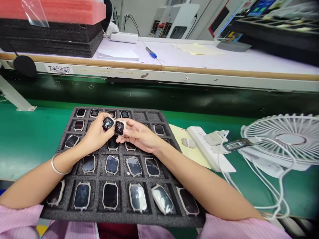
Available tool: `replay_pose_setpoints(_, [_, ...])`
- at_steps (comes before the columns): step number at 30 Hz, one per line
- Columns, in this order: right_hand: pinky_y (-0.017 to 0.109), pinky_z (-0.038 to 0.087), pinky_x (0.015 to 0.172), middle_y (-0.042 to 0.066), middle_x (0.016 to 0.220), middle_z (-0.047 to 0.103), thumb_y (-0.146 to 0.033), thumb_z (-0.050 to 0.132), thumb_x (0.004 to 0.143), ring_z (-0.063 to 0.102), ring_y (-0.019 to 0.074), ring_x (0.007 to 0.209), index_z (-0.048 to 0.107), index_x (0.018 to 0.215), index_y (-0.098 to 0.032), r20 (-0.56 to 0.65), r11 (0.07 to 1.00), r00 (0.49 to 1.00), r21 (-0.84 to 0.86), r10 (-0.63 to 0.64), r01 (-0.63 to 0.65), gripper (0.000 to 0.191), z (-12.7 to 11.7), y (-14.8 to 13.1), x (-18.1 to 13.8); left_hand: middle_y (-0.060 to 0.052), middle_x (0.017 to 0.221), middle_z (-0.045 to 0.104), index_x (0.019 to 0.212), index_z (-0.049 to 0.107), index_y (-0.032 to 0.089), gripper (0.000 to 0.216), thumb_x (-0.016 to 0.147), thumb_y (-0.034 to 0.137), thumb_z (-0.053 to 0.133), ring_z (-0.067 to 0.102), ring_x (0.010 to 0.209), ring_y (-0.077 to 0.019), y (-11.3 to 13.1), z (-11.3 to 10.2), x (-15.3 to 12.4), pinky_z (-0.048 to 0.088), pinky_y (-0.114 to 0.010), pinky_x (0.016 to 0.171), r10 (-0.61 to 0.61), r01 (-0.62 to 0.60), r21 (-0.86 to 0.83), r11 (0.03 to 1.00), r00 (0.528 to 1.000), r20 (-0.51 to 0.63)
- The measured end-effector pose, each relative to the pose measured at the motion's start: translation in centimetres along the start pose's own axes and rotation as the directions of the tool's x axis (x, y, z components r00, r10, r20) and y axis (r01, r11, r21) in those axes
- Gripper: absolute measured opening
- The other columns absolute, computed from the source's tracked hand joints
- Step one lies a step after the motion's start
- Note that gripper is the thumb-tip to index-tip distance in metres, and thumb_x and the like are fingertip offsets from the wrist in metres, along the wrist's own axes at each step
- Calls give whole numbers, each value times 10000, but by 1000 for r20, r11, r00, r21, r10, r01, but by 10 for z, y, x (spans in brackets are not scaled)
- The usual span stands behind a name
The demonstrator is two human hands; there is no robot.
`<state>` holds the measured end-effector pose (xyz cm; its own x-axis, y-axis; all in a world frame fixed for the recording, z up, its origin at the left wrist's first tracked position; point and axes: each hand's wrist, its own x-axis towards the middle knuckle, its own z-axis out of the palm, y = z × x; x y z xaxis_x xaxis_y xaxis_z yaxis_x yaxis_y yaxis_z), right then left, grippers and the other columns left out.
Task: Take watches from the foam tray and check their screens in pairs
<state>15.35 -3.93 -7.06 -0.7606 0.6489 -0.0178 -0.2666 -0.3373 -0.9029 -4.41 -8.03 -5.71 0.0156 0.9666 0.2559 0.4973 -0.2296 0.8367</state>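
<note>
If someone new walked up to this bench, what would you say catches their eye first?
Most likely the dark foam tray at centre, its pockets filled with rows of watch bodies. Above it the left hand holds one lit watch and the right hand another watch, side by side. A white desk fan lies at the right on the green bench mat.

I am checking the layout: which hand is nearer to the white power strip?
Right. The right hand holds a watch above the foam tray, on the power strip side; the left hand is farther away.
</note>
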Motion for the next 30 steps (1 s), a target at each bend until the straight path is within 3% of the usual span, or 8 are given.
replay_pose_setpoints(6, [245,590,792,9,924,720,-354,854,820,742,149,830,552,1276,-201,25,1000,1000,-10,-14,14,568,-1,1,0,-50,1019,625,1082,510,198,321,798,328,586,595,929,-200,0,0,0,481,-319,826,12,-12,17,1000,1000,-8])
replay_pose_setpoints(30, [264,598,791,15,996,707,-397,881,799,749,164,860,544,1253,-212,45,999,999,-41,-20,22,595,1,1,-1,-34,1016,624,1086,513,207,318,775,237,568,592,934,-192,0,-1,-1,475,-306,829,20,-22,100,995,1000,18])
